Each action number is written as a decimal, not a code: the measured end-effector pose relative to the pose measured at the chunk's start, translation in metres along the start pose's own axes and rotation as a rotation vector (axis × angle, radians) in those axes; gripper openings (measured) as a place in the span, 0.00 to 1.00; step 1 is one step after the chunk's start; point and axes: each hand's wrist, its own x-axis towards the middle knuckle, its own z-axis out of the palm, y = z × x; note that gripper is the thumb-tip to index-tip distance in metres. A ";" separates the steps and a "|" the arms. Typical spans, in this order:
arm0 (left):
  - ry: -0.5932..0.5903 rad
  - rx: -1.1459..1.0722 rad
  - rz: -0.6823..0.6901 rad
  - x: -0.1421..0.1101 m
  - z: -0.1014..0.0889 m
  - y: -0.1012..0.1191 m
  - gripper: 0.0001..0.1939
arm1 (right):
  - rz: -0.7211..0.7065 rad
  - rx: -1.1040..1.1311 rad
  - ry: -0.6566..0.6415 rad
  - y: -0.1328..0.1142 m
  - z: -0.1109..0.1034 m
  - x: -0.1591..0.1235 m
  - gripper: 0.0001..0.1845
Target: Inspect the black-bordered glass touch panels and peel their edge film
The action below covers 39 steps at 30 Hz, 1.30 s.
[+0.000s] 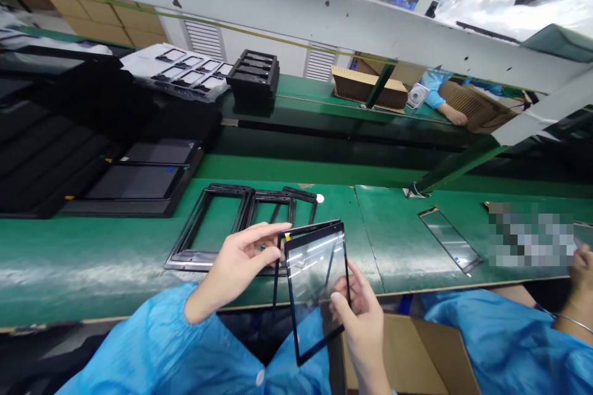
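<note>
A clear glass touch panel point(315, 284) with a black border is held tilted up in front of my body. My right hand point(361, 315) grips its right edge, thumb on the near face and fingers behind. Behind the glass is a thin black frame point(276, 281), its top and left side showing. My left hand point(243, 265) pinches that frame's upper left corner, beside a small yellow tab point(288, 237) on the panel. Whether frame and glass touch along their edges I cannot tell. Several black frames point(204, 256) lie overlapping on the green bench just beyond.
Black trays with dark screens point(134, 182) stand at the left. Another glass panel point(449, 241) lies on the bench to the right, near a co-worker's hand point(582, 268). A green post point(456, 170) rises from the bench. Below the edge is an open cardboard box point(412, 355).
</note>
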 end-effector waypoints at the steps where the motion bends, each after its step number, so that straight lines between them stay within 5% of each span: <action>1: 0.002 0.008 0.007 0.000 0.001 0.000 0.16 | 0.001 -0.003 0.007 -0.002 0.001 0.000 0.36; 12: 0.004 -0.135 -0.179 -0.005 0.012 -0.012 0.26 | 0.014 -0.064 0.058 -0.011 0.007 -0.011 0.37; 24: -0.014 -0.204 -0.220 -0.004 0.015 -0.021 0.27 | 0.043 -0.104 0.053 -0.020 0.012 -0.012 0.38; 31: -0.007 -0.187 -0.229 -0.006 0.017 -0.023 0.28 | 0.026 -0.179 0.087 -0.004 0.007 -0.016 0.37; 34: 0.024 -0.145 -0.224 -0.005 0.018 -0.019 0.28 | -0.084 -0.321 0.071 -0.001 0.003 -0.016 0.33; 37: 0.031 -0.063 -0.211 -0.005 0.021 -0.009 0.27 | -0.341 -0.509 0.126 -0.013 -0.001 -0.005 0.29; 39: -0.005 -0.005 -0.212 -0.007 0.022 -0.002 0.25 | -0.400 -0.458 0.101 -0.028 -0.002 0.009 0.29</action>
